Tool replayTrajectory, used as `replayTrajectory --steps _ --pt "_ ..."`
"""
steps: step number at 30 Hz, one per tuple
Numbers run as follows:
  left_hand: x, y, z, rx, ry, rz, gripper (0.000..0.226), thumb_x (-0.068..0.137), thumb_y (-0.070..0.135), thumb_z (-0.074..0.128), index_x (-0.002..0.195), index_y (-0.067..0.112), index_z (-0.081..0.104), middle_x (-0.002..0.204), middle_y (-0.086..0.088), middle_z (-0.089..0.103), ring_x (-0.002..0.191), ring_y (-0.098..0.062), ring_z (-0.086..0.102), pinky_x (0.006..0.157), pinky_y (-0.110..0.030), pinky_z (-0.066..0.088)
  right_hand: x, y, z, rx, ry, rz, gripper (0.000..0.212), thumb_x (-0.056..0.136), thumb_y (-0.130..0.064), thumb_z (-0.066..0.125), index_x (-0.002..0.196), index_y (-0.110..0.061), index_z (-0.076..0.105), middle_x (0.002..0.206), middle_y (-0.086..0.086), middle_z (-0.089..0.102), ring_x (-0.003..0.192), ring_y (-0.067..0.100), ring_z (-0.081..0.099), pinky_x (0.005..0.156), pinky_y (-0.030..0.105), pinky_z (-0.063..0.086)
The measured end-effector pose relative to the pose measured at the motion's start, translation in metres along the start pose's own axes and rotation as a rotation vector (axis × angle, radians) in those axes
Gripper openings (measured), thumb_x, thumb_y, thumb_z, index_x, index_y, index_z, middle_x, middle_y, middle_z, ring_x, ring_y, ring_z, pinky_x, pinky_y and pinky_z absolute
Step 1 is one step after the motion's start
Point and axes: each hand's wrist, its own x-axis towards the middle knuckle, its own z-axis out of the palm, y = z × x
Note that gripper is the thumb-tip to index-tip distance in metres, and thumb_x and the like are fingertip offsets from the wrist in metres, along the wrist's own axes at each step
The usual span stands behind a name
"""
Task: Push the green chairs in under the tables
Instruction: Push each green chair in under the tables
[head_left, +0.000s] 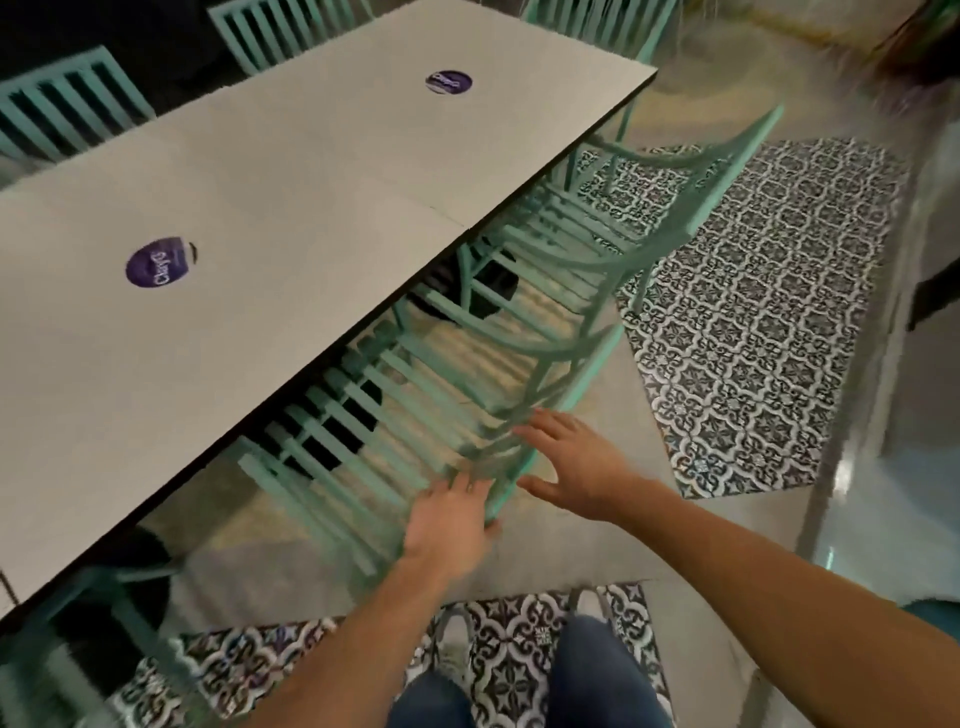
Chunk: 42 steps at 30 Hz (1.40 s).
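Note:
A long grey table (291, 218) runs from lower left to upper right. On its near side stands a green slatted chair (395, 410) with its seat partly under the edge. My left hand (452, 525) lies with straight fingers against the chair's backrest top. My right hand (571, 467) is spread open just right of the backrest, touching or nearly touching it; blur hides the contact. A second green chair (670, 208) stands farther along the same side, its back clear of the table edge.
More green chairs (67, 109) line the table's far side. Patterned black-and-white tile patches (748, 312) lie in the grey floor to the right and under my feet. Round purple stickers (158, 263) sit on the tabletop. A dark table base stands under the table.

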Motion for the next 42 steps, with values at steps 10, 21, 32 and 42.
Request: replayTrajectory --steps 10,21,32,42 --pt "0.003 0.047 0.009 -0.288 -0.022 -0.538 0.054 0.094 0.061 0.037 0.133 0.025 0.043 0.124 -0.002 0.057 0.108 -0.026 0.059 0.085 -0.037 0.050 0.061 0.094 -0.002 -0.090 -0.176 -0.475 0.064 0.091 -0.066 0.028 0.136 -0.026 0.051 0.129 -0.004 0.060 0.126 0.018 0.050 0.114 0.034 0.012" --pt "-0.002 0.049 0.002 -0.186 -0.109 -0.593 0.065 0.092 0.070 0.029 0.136 0.025 0.043 0.108 -0.009 0.067 0.097 -0.030 0.063 0.078 -0.039 0.050 0.081 0.112 -0.011 -0.212 -0.177 -0.532 0.104 0.074 -0.082 -0.017 0.113 -0.022 0.059 0.114 -0.003 0.065 0.106 0.023 0.056 0.086 0.036 0.035" --pt "-0.048 0.035 0.017 -0.257 -0.115 -0.606 0.083 0.081 0.078 0.015 0.141 0.025 0.040 0.098 -0.001 0.067 0.091 -0.019 0.063 0.085 -0.035 0.052 0.061 0.070 0.003 -0.207 -0.146 -0.550 0.099 0.075 -0.079 -0.015 0.109 -0.023 0.059 0.108 -0.005 0.064 0.103 0.020 0.055 0.084 0.036 0.035" --pt "-0.102 0.022 0.054 -0.482 0.608 -1.406 0.064 0.089 0.063 0.042 0.129 0.014 0.054 0.122 -0.009 0.057 0.113 -0.028 0.054 0.102 -0.052 0.043 0.060 0.100 -0.008 0.675 0.327 0.415 0.100 0.066 -0.072 0.065 0.144 -0.017 0.034 0.147 0.008 0.038 0.135 0.027 0.037 0.107 0.051 0.038"
